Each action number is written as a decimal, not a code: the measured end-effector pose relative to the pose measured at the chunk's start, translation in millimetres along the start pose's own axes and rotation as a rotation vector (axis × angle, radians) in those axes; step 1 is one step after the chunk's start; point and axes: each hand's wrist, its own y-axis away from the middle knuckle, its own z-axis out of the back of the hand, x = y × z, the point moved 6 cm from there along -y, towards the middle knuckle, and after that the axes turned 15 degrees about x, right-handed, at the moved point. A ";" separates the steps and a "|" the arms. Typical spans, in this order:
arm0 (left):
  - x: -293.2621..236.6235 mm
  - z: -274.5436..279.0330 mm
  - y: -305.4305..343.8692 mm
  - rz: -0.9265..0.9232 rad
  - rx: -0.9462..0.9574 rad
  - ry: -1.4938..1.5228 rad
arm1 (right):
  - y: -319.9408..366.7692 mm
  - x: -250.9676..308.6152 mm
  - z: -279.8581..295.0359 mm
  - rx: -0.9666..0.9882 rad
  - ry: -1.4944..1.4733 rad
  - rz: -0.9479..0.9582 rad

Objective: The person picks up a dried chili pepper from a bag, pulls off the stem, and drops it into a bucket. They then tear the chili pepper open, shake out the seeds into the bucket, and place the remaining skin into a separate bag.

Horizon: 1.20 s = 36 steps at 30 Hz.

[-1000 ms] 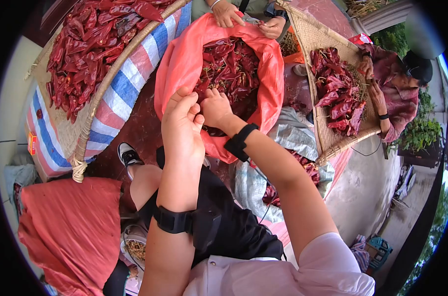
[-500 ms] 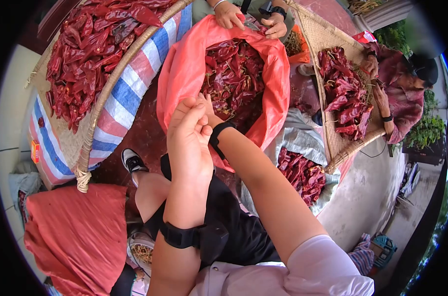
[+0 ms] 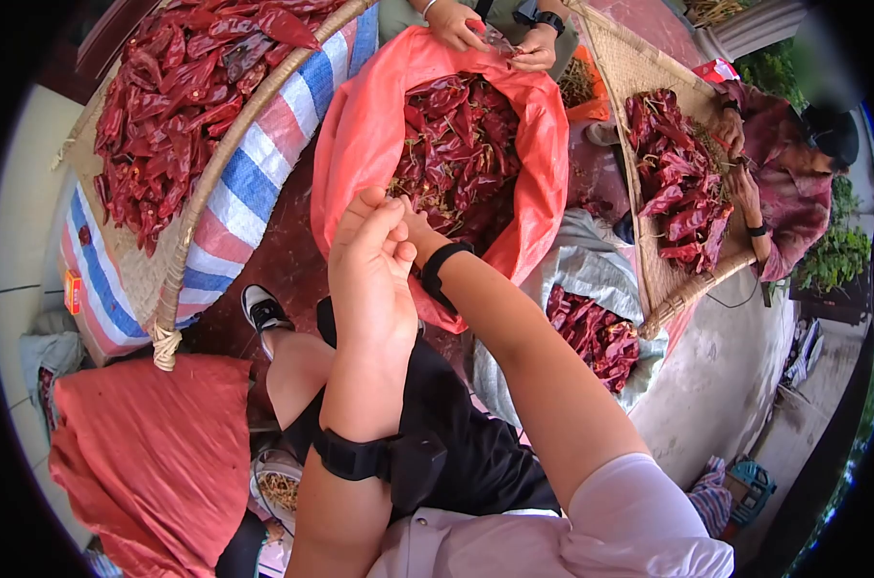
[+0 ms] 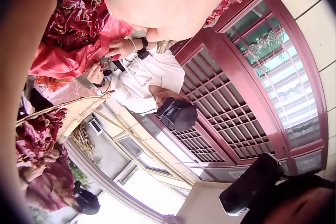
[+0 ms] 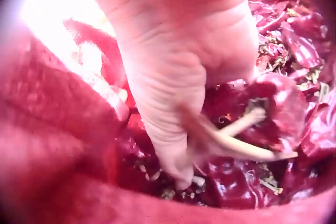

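My left hand (image 3: 372,275) is raised palm up over my lap at the sack's near edge. Its fingers (image 3: 399,234) curl inward and the thumb lies across toward them; their tips overlap the right hand. Just behind it, my right hand (image 3: 420,231) reaches over the rim of the red sack (image 3: 345,144), largely covered by the left. In the right wrist view it points down among dried red chilies (image 5: 231,182), with pale stems (image 5: 247,149) crossing beside the thumb. I cannot tell whether it grips one.
A woven tray (image 3: 172,279) piled with chilies stands left. Another tray (image 3: 687,289) of chilies is at the right, where a person in dark red (image 3: 788,183) works. Across the sack, another person's hands (image 3: 533,48) hold scissors. A pale sack (image 3: 576,246) of chilies lies right of my knees.
My right hand has drawn back from over the chilies toward the sack's near rim, behind my left hand. The left hand has shifted slightly right and down in view.
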 end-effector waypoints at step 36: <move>6.4 8.8 -1.9 0.020 -0.053 -0.027 | 159.3 -43.9 178.8 -0.369 -1.494 0.157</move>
